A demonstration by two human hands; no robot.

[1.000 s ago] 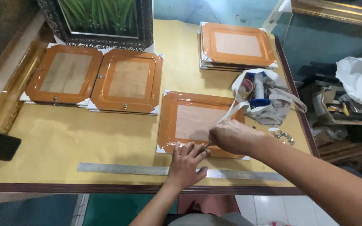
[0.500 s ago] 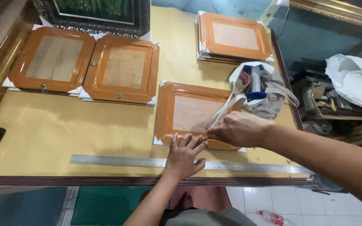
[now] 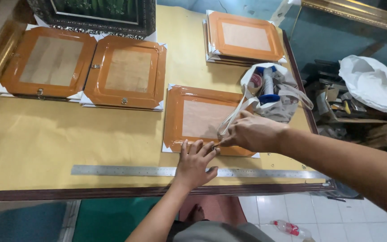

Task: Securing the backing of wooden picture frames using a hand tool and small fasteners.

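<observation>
- Fingers of the left hand (image 3: pixel 194 162) lie spread and flat, their tips pressing the near edge of the orange-brown rectangular picture frame lying back-up with a brown paper backing (image 3: pixel 204 120), while the palm rests over the long steel ruler (image 3: pixel 126 170).
- Fingers of the right hand (image 3: pixel 251 133) are drawn together at the same near edge, touching the left fingertips; they seem to pinch something small there (too small to tell what).
- That frame lies on the yellow paper-covered table (image 3: pixel 59 139), near its front edge and just beyond the ruler.
- Just beside the right hand sits a white cloth bag holding bottles and a tape roll (image 3: pixel 272 92).
- Two matching frames (image 3: pixel 86 67) lie side by side at far left, a stack of frames (image 3: pixel 245 38) at the far right, well apart from the hands.
</observation>
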